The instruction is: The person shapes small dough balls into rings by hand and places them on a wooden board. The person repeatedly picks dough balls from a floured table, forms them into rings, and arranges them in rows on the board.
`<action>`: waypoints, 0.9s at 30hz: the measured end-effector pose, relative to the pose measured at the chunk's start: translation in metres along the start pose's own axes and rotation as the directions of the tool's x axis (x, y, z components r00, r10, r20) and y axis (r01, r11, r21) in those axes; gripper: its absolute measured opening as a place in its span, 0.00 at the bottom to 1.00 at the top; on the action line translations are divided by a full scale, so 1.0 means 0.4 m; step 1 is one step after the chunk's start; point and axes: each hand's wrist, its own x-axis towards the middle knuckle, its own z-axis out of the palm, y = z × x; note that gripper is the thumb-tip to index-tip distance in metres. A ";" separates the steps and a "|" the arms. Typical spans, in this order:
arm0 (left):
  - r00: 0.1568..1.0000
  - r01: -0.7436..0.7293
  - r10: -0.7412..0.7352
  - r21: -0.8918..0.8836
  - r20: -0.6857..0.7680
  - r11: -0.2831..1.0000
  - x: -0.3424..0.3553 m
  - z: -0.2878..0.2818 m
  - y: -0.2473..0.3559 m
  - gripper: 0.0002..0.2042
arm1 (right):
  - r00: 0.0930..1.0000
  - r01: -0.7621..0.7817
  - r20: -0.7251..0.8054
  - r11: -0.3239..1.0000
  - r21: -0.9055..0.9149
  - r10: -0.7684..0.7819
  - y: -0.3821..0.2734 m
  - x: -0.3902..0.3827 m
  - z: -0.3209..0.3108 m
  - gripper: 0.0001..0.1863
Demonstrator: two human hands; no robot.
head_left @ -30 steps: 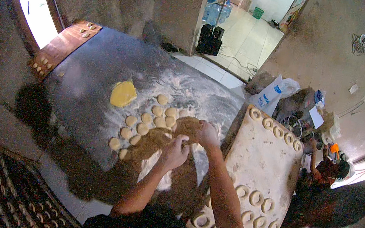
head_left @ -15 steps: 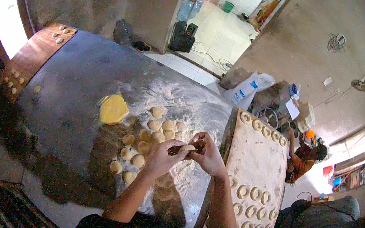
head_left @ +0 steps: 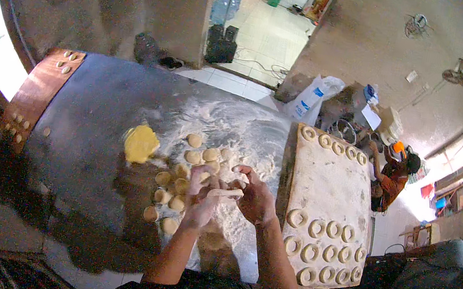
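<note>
Dough strip (head_left: 227, 193) stretched between left hand (head_left: 202, 196) and right hand (head_left: 256, 197), both pinching its ends, above floured surface (head_left: 95, 115). Step, likely: shaping ring. Next needs ends joined, then placing on board (head_left: 329, 185) at 3 o'clock. Dough balls (head_left: 172, 189) at 9 o'clock.

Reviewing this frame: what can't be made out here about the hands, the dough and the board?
- Dough strip, head view: its ends are hidden inside the left hand and right hand.
- Each hand's grip: fingers too small to separate.
- Dough balls: some are covered by the left hand.
- Board: near corner is lost in the dark rim.
</note>
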 end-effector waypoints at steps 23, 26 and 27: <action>0.916 -0.120 -0.223 0.759 0.333 0.640 -0.127 0.755 -0.409 0.13 | 0.788 0.140 -0.370 0.730 -0.669 -0.491 -0.391 -0.600 -0.363 0.34; 0.856 0.040 -0.365 0.658 0.365 0.752 -0.153 0.854 -0.473 0.12 | 0.704 0.515 -0.484 0.843 -0.155 -0.519 -0.422 -0.668 -0.447 0.25; 0.848 -0.286 -0.121 0.638 0.516 0.715 -0.151 0.881 -0.501 0.09 | 0.608 0.545 -0.602 0.823 -0.157 -0.517 -0.426 -0.702 -0.474 0.22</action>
